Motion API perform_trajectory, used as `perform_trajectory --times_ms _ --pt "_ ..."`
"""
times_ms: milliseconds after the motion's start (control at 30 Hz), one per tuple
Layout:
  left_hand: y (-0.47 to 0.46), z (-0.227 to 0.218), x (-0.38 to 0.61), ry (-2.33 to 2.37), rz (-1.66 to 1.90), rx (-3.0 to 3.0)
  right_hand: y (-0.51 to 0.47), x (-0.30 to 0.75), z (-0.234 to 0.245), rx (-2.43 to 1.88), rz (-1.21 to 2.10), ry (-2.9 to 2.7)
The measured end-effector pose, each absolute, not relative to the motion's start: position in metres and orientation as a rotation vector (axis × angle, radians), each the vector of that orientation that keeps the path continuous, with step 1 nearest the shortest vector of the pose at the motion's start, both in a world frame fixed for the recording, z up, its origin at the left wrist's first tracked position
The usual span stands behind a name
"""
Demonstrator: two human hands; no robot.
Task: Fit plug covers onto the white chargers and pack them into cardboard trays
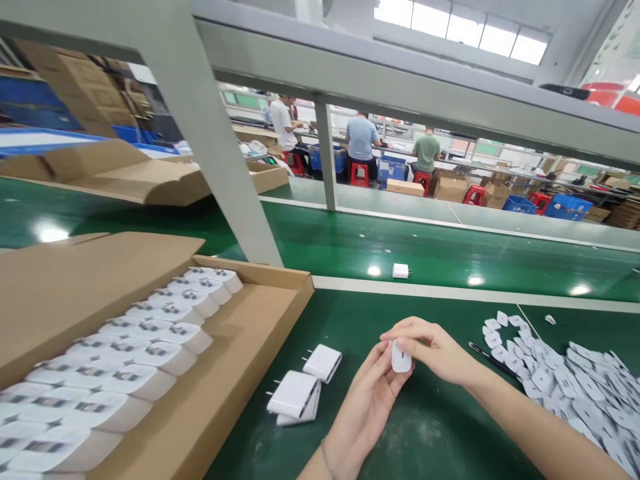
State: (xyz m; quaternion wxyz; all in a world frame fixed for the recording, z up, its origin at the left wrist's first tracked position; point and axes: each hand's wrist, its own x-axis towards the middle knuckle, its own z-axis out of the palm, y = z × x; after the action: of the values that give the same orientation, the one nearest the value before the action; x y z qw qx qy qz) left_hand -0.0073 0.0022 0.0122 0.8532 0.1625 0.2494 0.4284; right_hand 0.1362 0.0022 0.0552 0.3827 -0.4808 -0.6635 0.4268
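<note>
Both my hands are closed on a white charger (401, 360) above the green table. A small dark slot shows on the end that faces me. My left hand (374, 393) cups it from below and the left, while my right hand (435, 348) grips it from above and the right with thumb and fingers. To the left of my hands lie several white plug chargers (294, 395) with metal prongs, partly stacked. A heap of small flat white pieces (565, 383) spreads at the right, beside my right forearm.
An open cardboard box (260, 333) holding rows of white chargers (135, 353) stands at the left. One charger (400, 271) lies on the green belt (340, 233). A dark pen-like tool (493, 359) lies by the heap. A grey frame post (225, 147) rises ahead; people sit beyond.
</note>
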Motion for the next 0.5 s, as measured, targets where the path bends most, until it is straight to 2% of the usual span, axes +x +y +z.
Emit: perform_trajectory --times_ms 167,333,500 --pt "0.007 0.019 -0.016 0.573 0.969 0.145 0.098 0.142 0.056 -1.595 0.520 -2.072" --pt "0.011 0.012 -0.021 0.511 0.946 0.080 0.168 0.143 0.030 -1.771 0.349 -2.111" --pt "0.007 0.008 -0.022 0.402 0.900 0.132 0.167 0.137 0.028 -1.735 0.303 -2.178"
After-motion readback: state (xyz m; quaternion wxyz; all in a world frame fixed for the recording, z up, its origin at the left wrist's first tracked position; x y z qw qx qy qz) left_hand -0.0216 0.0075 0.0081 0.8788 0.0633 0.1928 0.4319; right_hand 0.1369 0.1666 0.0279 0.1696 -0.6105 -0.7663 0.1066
